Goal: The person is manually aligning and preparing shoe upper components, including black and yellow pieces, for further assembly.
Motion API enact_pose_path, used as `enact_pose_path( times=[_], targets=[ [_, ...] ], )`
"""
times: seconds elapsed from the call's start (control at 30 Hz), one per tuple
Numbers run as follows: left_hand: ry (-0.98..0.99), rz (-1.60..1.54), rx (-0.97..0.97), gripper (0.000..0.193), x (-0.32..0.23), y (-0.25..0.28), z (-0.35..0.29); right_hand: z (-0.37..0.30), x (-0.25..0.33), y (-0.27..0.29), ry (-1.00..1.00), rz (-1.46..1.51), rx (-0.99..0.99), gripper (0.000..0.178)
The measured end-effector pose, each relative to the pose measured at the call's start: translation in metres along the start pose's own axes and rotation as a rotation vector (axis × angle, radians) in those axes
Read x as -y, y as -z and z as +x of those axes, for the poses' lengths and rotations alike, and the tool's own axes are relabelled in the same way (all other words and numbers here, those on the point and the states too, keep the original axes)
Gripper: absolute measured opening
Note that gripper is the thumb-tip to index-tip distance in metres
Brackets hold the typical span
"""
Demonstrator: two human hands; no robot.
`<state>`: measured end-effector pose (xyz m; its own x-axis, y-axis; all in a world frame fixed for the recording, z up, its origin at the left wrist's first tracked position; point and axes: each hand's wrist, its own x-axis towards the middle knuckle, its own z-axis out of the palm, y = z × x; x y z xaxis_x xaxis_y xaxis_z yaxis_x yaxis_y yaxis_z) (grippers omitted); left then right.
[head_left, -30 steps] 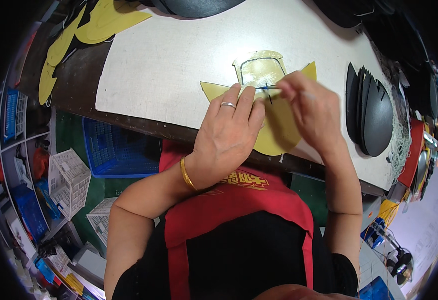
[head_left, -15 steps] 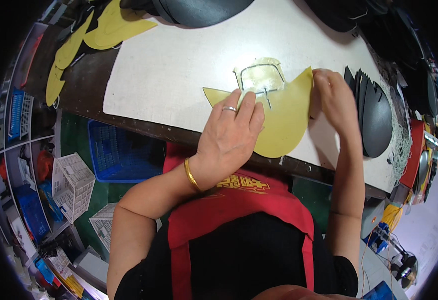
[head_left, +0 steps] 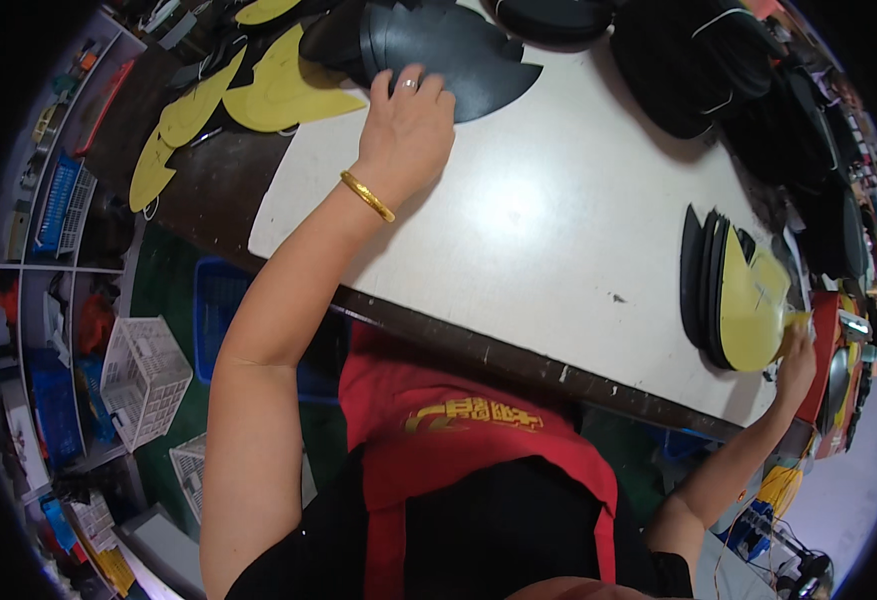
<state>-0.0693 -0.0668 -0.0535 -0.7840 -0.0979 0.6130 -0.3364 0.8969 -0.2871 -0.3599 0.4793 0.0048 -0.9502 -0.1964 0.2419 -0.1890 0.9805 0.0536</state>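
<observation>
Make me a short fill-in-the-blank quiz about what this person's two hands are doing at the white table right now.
1. The left hand rests on a cut piece whose colour is ____.
2. The right hand touches a yellow piece that lies on top of a stack of ____ pieces.
3. On the left wrist sits a bangle of ____ colour.
4. Both stacks lie on a table with a ____ top.

Missing words: black; black; gold; white

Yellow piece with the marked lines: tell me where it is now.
In the head view, the yellow piece lies at the table's right end atop a black stack, the right hand at its edge.
</observation>
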Motion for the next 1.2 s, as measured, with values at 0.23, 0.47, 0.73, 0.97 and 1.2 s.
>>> enact_pose_path(
  times=[0.23,0.47,0.73,0.97,1.2],
  targets=[
    [-0.233,-0.819,0.288,0.023,-0.115,0.100,-0.043,-0.067,0.072,0.044,-0.002,1.269,-0.185,0.033],
    [-0.290,-0.998,0.083,0.021,-0.111,0.147,-0.052,-0.093,0.232,0.015,0.387,1.213,0.626,0.019],
    [0.038,-0.762,0.335,0.052,-0.110,0.130,-0.066,-0.095,0.269,0.018,0.496,0.746,0.506,0.026],
    [0.044,-0.794,0.328,0.051,-0.117,0.131,-0.067,-0.100,0.269,0.015,0.597,0.702,0.377,0.032],
    [0.060,-0.785,0.340,0.051,-0.120,0.132,-0.068,-0.100,0.269,0.016,0.613,0.658,0.379,0.031]
  ],
)
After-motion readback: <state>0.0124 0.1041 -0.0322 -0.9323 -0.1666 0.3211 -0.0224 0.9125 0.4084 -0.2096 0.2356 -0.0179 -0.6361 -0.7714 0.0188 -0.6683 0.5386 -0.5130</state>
